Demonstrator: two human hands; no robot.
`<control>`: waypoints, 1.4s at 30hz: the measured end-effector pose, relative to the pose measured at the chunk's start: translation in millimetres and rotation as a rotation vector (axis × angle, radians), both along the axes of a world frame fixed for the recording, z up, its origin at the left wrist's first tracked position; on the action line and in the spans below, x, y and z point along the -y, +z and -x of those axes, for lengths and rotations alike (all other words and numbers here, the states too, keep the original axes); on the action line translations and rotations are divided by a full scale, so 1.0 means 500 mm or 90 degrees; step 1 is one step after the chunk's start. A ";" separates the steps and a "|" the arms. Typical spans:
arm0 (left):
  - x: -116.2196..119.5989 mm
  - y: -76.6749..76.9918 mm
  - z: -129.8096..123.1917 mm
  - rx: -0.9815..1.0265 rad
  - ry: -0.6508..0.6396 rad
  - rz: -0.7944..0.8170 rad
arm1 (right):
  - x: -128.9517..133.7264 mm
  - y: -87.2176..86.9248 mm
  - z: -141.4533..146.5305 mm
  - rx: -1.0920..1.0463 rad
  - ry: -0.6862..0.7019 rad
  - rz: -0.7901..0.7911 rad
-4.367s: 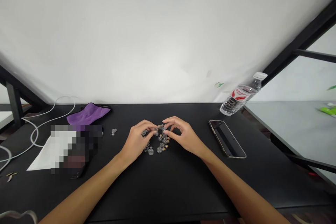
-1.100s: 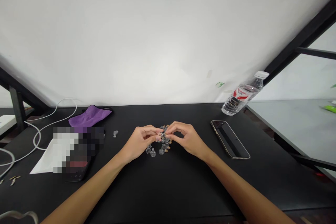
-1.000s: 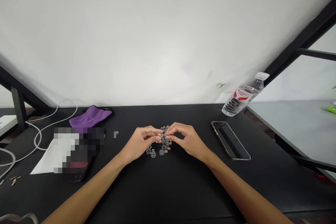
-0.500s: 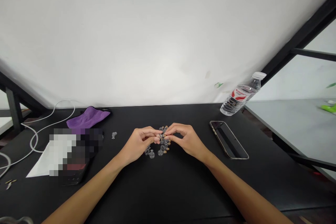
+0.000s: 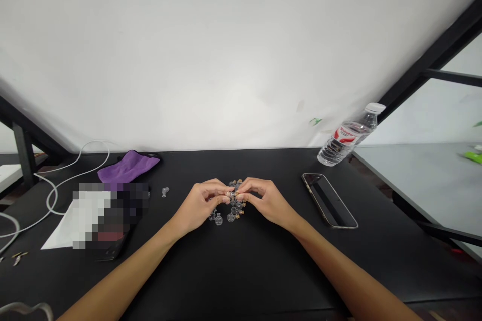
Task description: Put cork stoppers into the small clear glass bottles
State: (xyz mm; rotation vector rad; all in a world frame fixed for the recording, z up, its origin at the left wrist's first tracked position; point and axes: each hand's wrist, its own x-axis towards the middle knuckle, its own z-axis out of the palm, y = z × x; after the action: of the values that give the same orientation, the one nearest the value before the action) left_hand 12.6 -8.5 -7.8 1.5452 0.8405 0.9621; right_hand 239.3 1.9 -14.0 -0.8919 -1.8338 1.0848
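My left hand (image 5: 203,205) pinches a tiny clear glass bottle (image 5: 231,194) between thumb and fingertips. Facing it, my right hand (image 5: 265,199) is closed in a pinch at the bottle's right end, where a bit of cork seems to show; the fingertips hide most of it. Under and around both hands lies a cluster of similar glass bottles, several with cork stoppers (image 5: 241,212). One round bottle (image 5: 219,219) without a visible cork lies at the near left of the cluster. Apart from these, another small glass piece (image 5: 164,191) rests left of my left hand.
A phone (image 5: 330,200) lies on the black table (image 5: 226,271) at right, with a water bottle (image 5: 344,138) behind it. To the left are a purple cloth (image 5: 130,166), white paper (image 5: 62,228), a blurred dark item and a white cable (image 5: 52,195). A white wall rises behind.
The view has shifted slightly. My hands stay together over the cluster, still pinching the small bottle from both sides, with their fingertips barely moved.
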 end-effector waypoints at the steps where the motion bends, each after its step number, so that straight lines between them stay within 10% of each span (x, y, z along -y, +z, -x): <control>1: -0.001 0.000 0.000 -0.005 0.002 -0.006 | -0.001 -0.001 0.000 -0.002 0.001 0.002; 22: 0.005 -0.008 -0.005 -0.077 0.020 -0.131 | -0.008 -0.006 0.000 -0.080 0.053 0.146; 31: -0.012 -0.008 0.004 -0.195 0.078 -0.188 | -0.038 0.035 -0.081 0.141 -0.021 0.064; 42: -0.022 -0.026 0.017 -0.316 0.104 -0.245 | -0.049 0.056 -0.159 0.393 0.137 0.202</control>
State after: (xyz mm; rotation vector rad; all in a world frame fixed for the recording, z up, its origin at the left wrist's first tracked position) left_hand 4.0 2.5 -20.7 2.1240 1.1915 0.9038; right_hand 319.0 26.2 13.8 -1.3519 -2.3378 1.3638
